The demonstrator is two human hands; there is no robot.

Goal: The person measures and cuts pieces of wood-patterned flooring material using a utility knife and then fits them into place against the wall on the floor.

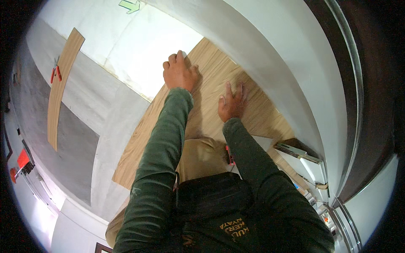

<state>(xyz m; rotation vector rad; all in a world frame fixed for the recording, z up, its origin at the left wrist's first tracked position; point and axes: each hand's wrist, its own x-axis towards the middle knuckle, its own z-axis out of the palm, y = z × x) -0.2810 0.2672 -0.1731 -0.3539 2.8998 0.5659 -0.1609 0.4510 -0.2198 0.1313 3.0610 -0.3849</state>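
A wide wood-grain plank (143, 145) lies slantwise on the floor under my arms. My left hand (180, 75) rests at its far left edge, over the white underlay, with the fingers bent and the thumb apart. What lies beneath the fingertips is hidden. To its right, my right hand (234, 101) lies flat on the wood-grain surface, fingers spread and holding nothing. Close to my knee (202, 156), a red tool (230, 155) is partly covered by my right forearm, so its kind is unclear.
At the left, a narrow wood-grain strip (63, 97) carries red-handled pliers (56, 72). A green arrow (130, 6) marks the white underlay (139, 50). A pale curved wall (291, 55) borders the right, where a stack of boards (297, 152) stands. Tools (26, 162) lie far left.
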